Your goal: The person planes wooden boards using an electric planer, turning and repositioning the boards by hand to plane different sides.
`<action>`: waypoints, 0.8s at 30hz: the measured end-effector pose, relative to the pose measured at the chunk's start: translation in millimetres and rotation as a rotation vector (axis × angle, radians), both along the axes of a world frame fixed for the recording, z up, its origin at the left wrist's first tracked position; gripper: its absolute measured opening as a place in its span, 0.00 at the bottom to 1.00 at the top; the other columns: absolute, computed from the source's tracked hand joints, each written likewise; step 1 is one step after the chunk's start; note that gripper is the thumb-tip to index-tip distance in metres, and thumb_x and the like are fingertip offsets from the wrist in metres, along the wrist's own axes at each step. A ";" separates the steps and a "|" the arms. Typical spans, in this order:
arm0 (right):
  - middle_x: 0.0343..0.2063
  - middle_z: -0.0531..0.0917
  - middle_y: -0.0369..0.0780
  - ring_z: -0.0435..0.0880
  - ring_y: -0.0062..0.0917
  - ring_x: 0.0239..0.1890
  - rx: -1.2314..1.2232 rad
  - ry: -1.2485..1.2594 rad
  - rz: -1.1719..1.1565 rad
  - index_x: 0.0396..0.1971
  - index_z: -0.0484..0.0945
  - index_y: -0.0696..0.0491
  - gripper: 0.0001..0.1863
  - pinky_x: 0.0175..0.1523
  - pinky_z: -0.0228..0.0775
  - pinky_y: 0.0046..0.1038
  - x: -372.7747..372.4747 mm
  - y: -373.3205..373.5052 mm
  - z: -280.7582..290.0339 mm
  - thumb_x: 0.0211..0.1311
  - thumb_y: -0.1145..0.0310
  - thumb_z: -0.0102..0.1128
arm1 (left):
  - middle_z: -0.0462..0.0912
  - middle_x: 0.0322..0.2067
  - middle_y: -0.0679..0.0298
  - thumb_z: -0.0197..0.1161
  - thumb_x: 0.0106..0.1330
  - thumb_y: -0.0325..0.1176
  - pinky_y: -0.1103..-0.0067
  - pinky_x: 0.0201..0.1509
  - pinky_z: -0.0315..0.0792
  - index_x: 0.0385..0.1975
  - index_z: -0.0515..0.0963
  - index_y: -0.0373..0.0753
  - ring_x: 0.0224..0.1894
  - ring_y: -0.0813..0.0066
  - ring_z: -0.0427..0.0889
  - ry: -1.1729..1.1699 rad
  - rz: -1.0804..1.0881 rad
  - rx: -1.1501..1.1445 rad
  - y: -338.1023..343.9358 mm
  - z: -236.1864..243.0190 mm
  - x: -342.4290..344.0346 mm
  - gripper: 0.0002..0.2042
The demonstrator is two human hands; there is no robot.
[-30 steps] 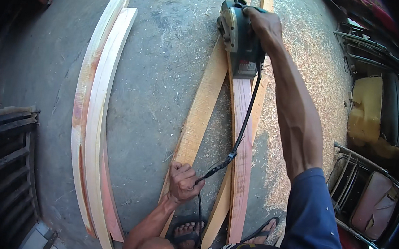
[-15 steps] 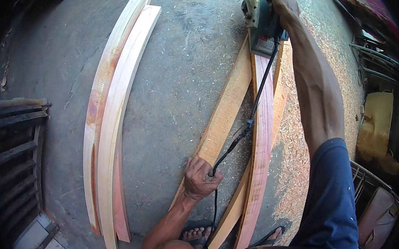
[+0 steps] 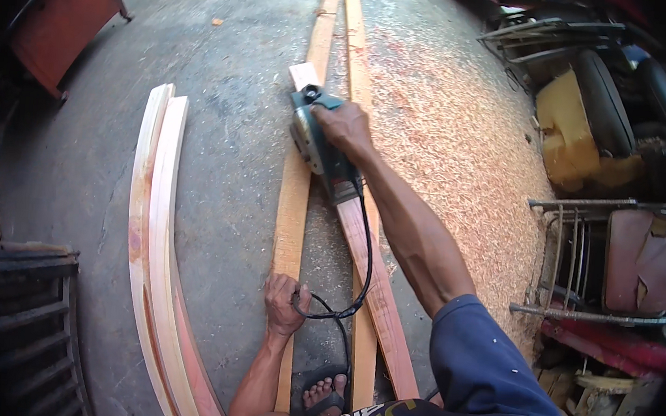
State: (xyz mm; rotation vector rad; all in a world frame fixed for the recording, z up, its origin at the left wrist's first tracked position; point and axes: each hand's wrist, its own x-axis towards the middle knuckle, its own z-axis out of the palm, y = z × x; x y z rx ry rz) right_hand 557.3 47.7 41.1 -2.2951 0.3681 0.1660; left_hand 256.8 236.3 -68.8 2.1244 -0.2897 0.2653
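My right hand (image 3: 339, 123) grips the handle of a green electric planer (image 3: 317, 159), which sits on a pinkish board (image 3: 380, 299) lying slantwise over two yellowish planks (image 3: 291, 228). The board's pale far end shows beyond the tool. My left hand (image 3: 285, 305) is closed on the black cord (image 3: 357, 295) at the left plank, lower in the view. The cord hangs in a loop from the planer's rear. Below, my sandaled foot (image 3: 324, 397) stands between the planks.
Pale boards (image 3: 159, 217) lie side by side at left, near a dark slatted frame (image 3: 22, 323). A red cabinet (image 3: 64, 18) stands upper left. Wood shavings (image 3: 450, 139) cover the floor at right, beside worn chairs (image 3: 637, 258) and a torn yellow cushion (image 3: 562, 125).
The view has shifted, showing more floor ahead and the planks' far ends. My right hand and the planer now appear lower and farther left. The cord has slackened into a loop.
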 end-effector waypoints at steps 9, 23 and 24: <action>0.42 0.86 0.55 0.88 0.46 0.45 0.265 -0.003 -0.139 0.40 0.84 0.61 0.27 0.52 0.79 0.44 -104.6 6.0 7.9 0.56 0.50 0.66 | 0.70 0.27 0.51 0.56 0.73 0.37 0.59 0.43 0.64 0.28 0.70 0.34 0.34 0.47 0.69 0.023 -0.144 0.192 15.4 -0.4 -92.4 0.14; 0.69 0.61 0.43 0.52 0.39 0.73 -0.407 0.360 -0.809 0.67 0.65 0.43 0.37 0.73 0.37 0.45 -611.7 -247.2 -107.2 0.67 0.34 0.38 | 0.72 0.33 0.51 0.55 0.72 0.39 0.59 0.45 0.65 0.30 0.72 0.33 0.39 0.49 0.71 -0.364 0.004 0.623 -45.2 -16.9 34.8 0.14; 0.72 0.59 0.42 0.49 0.38 0.75 -0.396 0.417 -0.832 0.70 0.63 0.42 0.39 0.76 0.34 0.45 -634.5 -251.5 -114.6 0.68 0.32 0.36 | 0.72 0.33 0.50 0.55 0.72 0.39 0.59 0.46 0.65 0.30 0.72 0.33 0.39 0.49 0.71 -0.385 0.021 0.632 -59.6 -11.9 58.0 0.14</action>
